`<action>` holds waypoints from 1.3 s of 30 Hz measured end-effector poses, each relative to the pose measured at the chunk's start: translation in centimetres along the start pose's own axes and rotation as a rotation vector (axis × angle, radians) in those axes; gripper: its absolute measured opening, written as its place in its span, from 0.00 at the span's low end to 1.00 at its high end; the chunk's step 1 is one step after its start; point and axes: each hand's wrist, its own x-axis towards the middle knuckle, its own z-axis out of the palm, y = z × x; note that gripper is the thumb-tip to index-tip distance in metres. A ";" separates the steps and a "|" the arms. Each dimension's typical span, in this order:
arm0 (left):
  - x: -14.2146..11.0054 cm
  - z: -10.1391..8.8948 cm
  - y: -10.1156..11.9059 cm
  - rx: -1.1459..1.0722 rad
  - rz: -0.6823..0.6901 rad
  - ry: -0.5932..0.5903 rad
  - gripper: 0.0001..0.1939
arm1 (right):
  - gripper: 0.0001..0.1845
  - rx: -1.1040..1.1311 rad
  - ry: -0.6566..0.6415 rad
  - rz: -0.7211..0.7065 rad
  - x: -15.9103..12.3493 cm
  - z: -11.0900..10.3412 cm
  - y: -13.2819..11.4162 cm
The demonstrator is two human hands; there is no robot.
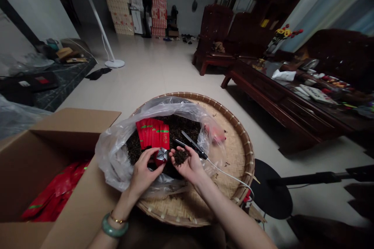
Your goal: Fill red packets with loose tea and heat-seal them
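My left hand [146, 169] is closed around a small red foil packet [161, 156], whose silver inside shows at its opened mouth. Close beside it, my right hand [188, 165] is cupped palm up and holds a small heap of dark dried tea leaves [180, 156]. Both hands are over a large clear plastic bag [112, 163] full of loose tea [181, 124]. A row of flat red packets [152, 132] lies overlapped on the tea. Near my right fingers rests a black and silver hair straightener [194, 144], its white cord running right.
The bag sits on a round woven bamboo tray [236, 155]. At left stands an open cardboard box [76, 120] with many red packets [58, 190] inside. A black round stand base [271, 190] is at right. Farther off are a white fan [101, 27] and a dark wooden table [280, 105].
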 end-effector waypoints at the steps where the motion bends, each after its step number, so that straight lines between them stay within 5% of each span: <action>1: 0.1 0.0 0.2 0.028 0.026 -0.006 0.18 | 0.18 -0.010 0.002 -0.045 -0.3 0.4 -0.3; 10: 0.5 1.4 0.9 0.218 0.126 -0.083 0.22 | 0.18 -0.161 -0.054 -0.506 -2.3 4.4 -0.3; 16: 0.7 2.4 1.4 0.248 0.074 -0.069 0.23 | 0.19 -0.371 -0.072 -0.815 -1.6 4.6 1.4; 28: 0.5 2.7 0.9 0.232 0.023 -0.036 0.22 | 0.30 -0.935 -0.084 -0.862 -0.4 1.7 1.9; 39: 0.2 2.3 0.8 0.176 -0.025 -0.063 0.19 | 0.26 -1.650 -0.248 -0.764 -3.2 0.4 0.6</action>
